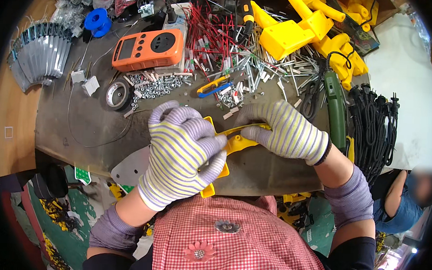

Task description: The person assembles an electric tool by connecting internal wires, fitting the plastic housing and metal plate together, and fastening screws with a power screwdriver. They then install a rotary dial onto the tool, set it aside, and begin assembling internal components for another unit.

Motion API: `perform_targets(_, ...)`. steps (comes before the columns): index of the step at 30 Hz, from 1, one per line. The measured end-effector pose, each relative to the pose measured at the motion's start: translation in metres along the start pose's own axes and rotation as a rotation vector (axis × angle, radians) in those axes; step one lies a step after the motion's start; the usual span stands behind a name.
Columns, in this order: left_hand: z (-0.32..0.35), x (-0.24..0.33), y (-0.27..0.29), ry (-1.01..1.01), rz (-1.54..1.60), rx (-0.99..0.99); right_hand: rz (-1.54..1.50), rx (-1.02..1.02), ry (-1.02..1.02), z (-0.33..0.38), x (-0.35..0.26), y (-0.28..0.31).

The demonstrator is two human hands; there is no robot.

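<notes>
Striped knit gloves cover both my hands, and between them is a yellow plastic housing above the near part of the bench. My left hand is wrapped round the housing's left end, fingers curled and thumb pressed in. Yellow edges show past it above and below. With bent fingers and thumb, my right hand pinches a thin yellow strip at the housing's right end; whether the strip is a separate piece I cannot tell. A flat grey metal plate with holes sticks out left of my left hand, its other end hidden.
Beyond my hands lie an orange meter, black tape, nuts, yellow-blue cutters and red wires. Rightward are yellow housings, a green tool and black cords. Another person sits at right.
</notes>
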State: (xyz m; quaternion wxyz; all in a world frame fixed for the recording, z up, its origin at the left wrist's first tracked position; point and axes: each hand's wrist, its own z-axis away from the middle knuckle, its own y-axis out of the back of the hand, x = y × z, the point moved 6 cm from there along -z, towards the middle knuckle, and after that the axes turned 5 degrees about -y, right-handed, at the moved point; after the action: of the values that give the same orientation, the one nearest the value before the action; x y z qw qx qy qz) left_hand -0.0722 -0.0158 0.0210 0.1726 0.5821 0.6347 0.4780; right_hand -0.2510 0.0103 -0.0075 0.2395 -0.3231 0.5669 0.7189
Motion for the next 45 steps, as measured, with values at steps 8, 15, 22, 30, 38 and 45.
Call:
perform_targets(8,-0.005,0.001,-0.005,-0.056,0.023,-0.143,0.185,0.041,-0.049,0.008,-0.016,-0.005)
perform_targets(15,0.007,0.013,-0.001,0.103,0.006,-0.044,0.135,0.203,-0.067,0.027,-0.011,-0.014)
perform_targets(22,0.021,0.021,0.006,0.058,-0.292,-0.315,0.124,0.21,-0.071,0.027,-0.009,-0.015)
perform_targets(30,0.049,0.003,-0.002,0.109,-0.253,-0.232,0.378,0.107,0.026,0.016,-0.041,-0.005)
perform_targets(38,0.053,0.0,0.004,0.153,-0.151,-0.074,0.272,0.063,0.333,-0.034,-0.067,-0.037)
perform_targets(45,0.047,-0.001,0.005,0.087,-0.122,-0.103,0.393,0.174,0.641,-0.028,-0.085,-0.045)
